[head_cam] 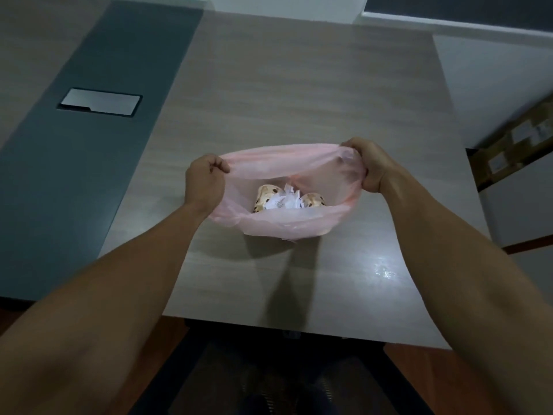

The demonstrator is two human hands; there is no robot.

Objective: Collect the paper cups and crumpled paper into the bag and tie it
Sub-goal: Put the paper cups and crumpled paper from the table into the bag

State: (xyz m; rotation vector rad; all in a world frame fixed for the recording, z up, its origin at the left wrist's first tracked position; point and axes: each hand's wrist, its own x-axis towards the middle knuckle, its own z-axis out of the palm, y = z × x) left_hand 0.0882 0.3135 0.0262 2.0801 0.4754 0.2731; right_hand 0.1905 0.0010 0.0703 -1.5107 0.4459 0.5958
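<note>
The table (299, 94) is seen bare of litter. On it a pink bag (287, 218) is held open, its mouth stretched from 9 to 3 o'clock. The rim is pinched at 9 by the left hand (205, 182) and gripped at 3 by the right hand (366, 164), equally near. Inside lie 2 cups (264, 197) and crumpled paper (284, 200). Tying is judged next.

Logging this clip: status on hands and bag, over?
Left hand and right hand grip the pink bag rim, mouth open. Paper cups and crumpled paper inside. Not tied. No obstruction.
</note>
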